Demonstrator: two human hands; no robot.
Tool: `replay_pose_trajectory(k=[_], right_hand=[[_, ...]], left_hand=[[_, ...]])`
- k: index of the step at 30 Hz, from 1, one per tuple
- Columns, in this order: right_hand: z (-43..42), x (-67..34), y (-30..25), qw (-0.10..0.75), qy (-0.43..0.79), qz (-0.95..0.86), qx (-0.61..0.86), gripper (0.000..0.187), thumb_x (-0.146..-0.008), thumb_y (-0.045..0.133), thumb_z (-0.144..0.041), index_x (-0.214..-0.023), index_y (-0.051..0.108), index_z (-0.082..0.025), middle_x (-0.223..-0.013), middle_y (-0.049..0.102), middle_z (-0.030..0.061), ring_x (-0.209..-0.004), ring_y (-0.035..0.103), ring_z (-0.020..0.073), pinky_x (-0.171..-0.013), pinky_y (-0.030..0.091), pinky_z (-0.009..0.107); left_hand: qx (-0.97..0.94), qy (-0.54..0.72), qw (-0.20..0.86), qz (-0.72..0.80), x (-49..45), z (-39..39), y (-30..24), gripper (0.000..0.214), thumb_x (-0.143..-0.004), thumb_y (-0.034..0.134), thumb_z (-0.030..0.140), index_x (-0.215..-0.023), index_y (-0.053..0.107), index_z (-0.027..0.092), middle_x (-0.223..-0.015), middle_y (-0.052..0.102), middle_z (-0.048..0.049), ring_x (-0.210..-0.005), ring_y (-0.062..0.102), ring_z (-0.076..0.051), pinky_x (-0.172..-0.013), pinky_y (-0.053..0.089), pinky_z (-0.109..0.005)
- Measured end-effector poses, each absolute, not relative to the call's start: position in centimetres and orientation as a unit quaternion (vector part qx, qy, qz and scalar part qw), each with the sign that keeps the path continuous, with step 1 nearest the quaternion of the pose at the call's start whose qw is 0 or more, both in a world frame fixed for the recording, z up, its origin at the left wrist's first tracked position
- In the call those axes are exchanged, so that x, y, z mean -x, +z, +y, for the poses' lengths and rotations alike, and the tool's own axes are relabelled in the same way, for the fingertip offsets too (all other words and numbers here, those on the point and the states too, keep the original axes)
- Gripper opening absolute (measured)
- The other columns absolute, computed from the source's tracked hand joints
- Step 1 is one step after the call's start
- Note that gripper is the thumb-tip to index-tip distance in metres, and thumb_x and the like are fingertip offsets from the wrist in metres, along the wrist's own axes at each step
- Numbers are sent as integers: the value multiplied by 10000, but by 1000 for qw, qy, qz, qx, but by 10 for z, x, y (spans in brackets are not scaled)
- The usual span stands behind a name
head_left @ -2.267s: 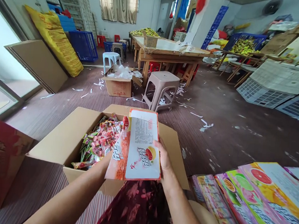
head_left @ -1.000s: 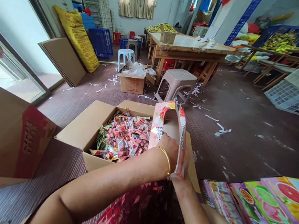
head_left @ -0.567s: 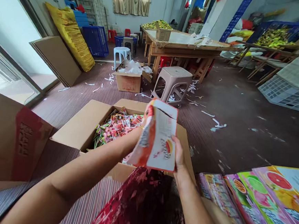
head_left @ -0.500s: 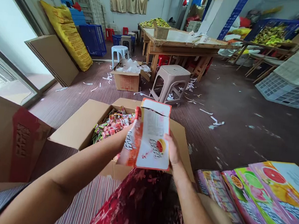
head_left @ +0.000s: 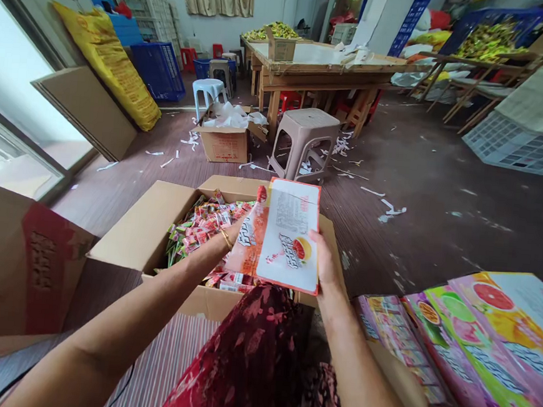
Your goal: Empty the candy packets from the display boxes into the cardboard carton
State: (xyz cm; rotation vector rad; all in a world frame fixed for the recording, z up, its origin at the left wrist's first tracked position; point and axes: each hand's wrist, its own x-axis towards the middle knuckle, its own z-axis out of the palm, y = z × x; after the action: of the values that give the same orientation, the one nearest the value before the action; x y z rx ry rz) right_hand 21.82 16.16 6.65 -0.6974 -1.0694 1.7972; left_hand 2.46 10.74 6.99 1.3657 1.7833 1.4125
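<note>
A printed cardboard carton (head_left: 292, 236), white and orange-red with a cut grapefruit picture, is held tilted in front of me. My right hand (head_left: 326, 258) grips its right edge, thumb on the front face. My left hand (head_left: 235, 229), with a gold bracelet at the wrist, reaches behind the carton's left side, its fingers hidden. Below stands an open brown cardboard box (head_left: 145, 225) with its flaps spread. Many small red, pink and green wrapped sachets (head_left: 208, 223) fill it.
Colourful fruit-printed cartons (head_left: 481, 345) lie at my right. Another brown box (head_left: 22, 265) stands at the left. Ahead are a beige plastic stool (head_left: 307, 134), a box of white scraps (head_left: 224, 143) and a wooden table (head_left: 319, 69). Paper strips litter the floor.
The carton has moved slightly right and up in the view. Its top flap, standing apart with a dark gap before, now lies in line with the front panel. More sachets show below it.
</note>
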Motion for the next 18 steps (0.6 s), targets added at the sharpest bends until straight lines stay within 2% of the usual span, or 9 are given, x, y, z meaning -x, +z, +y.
replay_pose_trajectory(k=[3,5,6,8,9,11,12,14,18], right_hand=[[169,-232,75,514,656,-449,322,533,-671,694,-351,-1171,612,-186,-995,724,46,-846,683,213,-738,565,335],[174,-245,80,570,576,-451,374,585,-657,709,-321,-1220,596,-209,-1010,716,35,-837,677,198,-705,560,307],[177,-251,82,593,543,-443,398,609,-655,715,-306,-1244,583,-218,-1023,710,31,-845,673,193,-697,558,298],[182,-261,86,622,517,-413,419,644,-665,706,-288,-1286,549,-223,-1042,702,30,-855,669,191,-690,561,295],[184,-265,87,630,522,-395,418,635,-674,691,-283,-1287,544,-214,-1040,701,32,-857,670,190,-691,563,295],[188,-270,88,638,541,-368,406,568,-692,654,-276,-1246,565,-190,-1029,699,37,-874,672,189,-708,568,291],[190,-271,87,639,549,-361,401,529,-696,639,-272,-1213,580,-182,-1025,697,38,-886,672,190,-717,570,290],[193,-271,86,634,563,-352,395,477,-695,624,-270,-1162,598,-176,-1017,693,39,-896,670,193,-724,577,300],[198,-270,83,620,573,-356,401,435,-703,620,-283,-1127,612,-185,-999,687,42,-887,663,201,-729,588,340]], left_hand=[[-489,471,247,691,15,91,75,369,-885,528,467,-882,651,120,-728,617,-47,-680,576,-169,-637,489,-301],[-461,385,204,773,39,74,68,341,-882,501,400,-908,661,101,-749,622,-74,-725,593,-206,-696,501,-343],[-445,325,165,818,45,64,60,346,-879,497,378,-999,661,98,-826,640,-104,-804,609,-244,-758,505,-388],[-432,202,75,876,45,45,35,462,-879,513,403,-1263,580,155,-1128,613,-179,-1080,563,-353,-917,450,-528],[-446,154,42,881,39,37,18,554,-871,534,457,-1375,495,230,-1309,522,-193,-1229,464,-401,-986,381,-601],[-520,90,7,850,17,26,-19,648,-842,552,578,-1439,399,379,-1538,273,-138,-1407,201,-441,-1076,177,-696],[-570,74,0,818,6,24,-36,680,-826,551,624,-1448,357,431,-1577,195,-98,-1434,120,-433,-1095,101,-701],[-624,56,17,779,-9,29,-66,686,-825,530,653,-1451,298,493,-1603,121,-49,-1447,44,-430,-1089,53,-718],[-591,26,78,802,13,62,-96,606,-866,493,601,-1440,338,480,-1610,90,-42,-1434,40,-469,-1030,123,-775]])
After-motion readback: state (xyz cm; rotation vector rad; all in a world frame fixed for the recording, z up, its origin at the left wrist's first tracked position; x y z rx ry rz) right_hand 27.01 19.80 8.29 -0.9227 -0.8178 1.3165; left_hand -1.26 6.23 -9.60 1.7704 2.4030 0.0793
